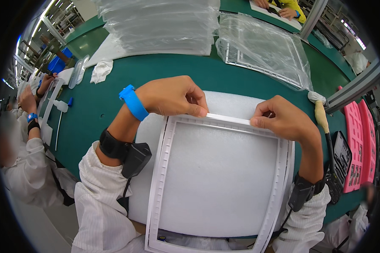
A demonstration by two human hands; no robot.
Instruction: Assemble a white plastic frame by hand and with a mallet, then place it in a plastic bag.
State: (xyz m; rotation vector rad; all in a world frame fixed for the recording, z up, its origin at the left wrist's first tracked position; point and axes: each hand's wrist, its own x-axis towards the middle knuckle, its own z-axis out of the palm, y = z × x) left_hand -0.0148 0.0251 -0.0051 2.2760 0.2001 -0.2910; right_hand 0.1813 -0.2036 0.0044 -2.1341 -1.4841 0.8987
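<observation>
A large white rectangular plastic frame (158,185) with notched inner edges lies on a white foam pad (219,177). Its near end reaches past the pad toward my body. My left hand (175,97), with a blue band at the wrist, pinches the frame's far edge left of its middle. Farther right on that same edge, my right hand (285,118) pinches with thumb and curled fingers. Between the hands runs a narrow white strip along the edge; I cannot tell whether it is a separate piece.
Plastic-wrapped panels (156,27) are stacked at the back, beside a bagged white frame (264,52). A crumpled white cloth (101,71) lies far left. At right are a wrapped-head tool (321,111), a black case (341,154) and pink trays (354,145). Co-workers' hands (28,101) show at left and far back.
</observation>
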